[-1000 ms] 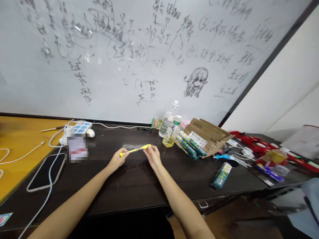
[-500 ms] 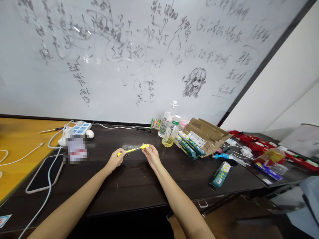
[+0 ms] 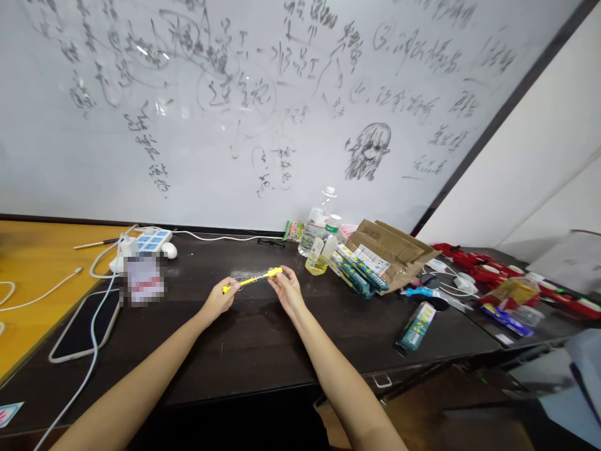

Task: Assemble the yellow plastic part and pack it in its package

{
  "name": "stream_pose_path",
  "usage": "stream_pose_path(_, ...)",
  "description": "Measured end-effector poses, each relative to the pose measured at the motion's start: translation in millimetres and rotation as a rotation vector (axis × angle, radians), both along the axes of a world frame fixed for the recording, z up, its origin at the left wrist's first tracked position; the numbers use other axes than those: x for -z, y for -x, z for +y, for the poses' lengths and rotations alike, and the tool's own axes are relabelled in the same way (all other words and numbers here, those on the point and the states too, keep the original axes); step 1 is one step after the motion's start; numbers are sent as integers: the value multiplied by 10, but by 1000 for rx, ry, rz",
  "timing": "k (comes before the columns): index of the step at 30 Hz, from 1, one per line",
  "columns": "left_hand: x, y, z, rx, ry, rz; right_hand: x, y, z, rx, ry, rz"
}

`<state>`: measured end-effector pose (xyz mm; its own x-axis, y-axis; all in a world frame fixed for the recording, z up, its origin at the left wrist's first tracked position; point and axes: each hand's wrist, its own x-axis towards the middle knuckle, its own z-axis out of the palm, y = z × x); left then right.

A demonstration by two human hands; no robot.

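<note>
A slim yellow pen-like thing [image 3: 247,283] spans the gap between my two hands above the dark table. Its ends are yellow, and a thinner greyish stretch shows between them. My left hand [image 3: 220,299] pinches the left end between thumb and fingers. At the right end, which sits slightly higher, the fingers of my right hand [image 3: 288,289] close around the yellow part. Close to the left fingertips there is a small thin loop, too fine to make out.
Two bottles, one with yellow liquid [image 3: 319,258], stand behind my right hand. Green boxes [image 3: 354,275] lean by a brown cardboard package [image 3: 399,250]; another green box [image 3: 416,327] lies nearer. Left are a phone [image 3: 84,326], cables and a power strip [image 3: 154,239]. A whiteboard [image 3: 188,150] rises behind.
The right end of the yellow pen-like thing is slightly higher, tilting it a little more. Both hands keep their grip, and the view has shifted slightly.
</note>
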<state>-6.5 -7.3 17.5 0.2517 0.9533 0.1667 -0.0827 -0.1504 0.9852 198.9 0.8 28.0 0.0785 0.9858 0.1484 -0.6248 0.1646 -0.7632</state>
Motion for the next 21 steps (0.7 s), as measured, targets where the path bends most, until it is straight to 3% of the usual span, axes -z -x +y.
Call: stream_pose_path(21, -25, 14, -16, -15, -9, 20, 26, 1, 3, -24, -13, -18)
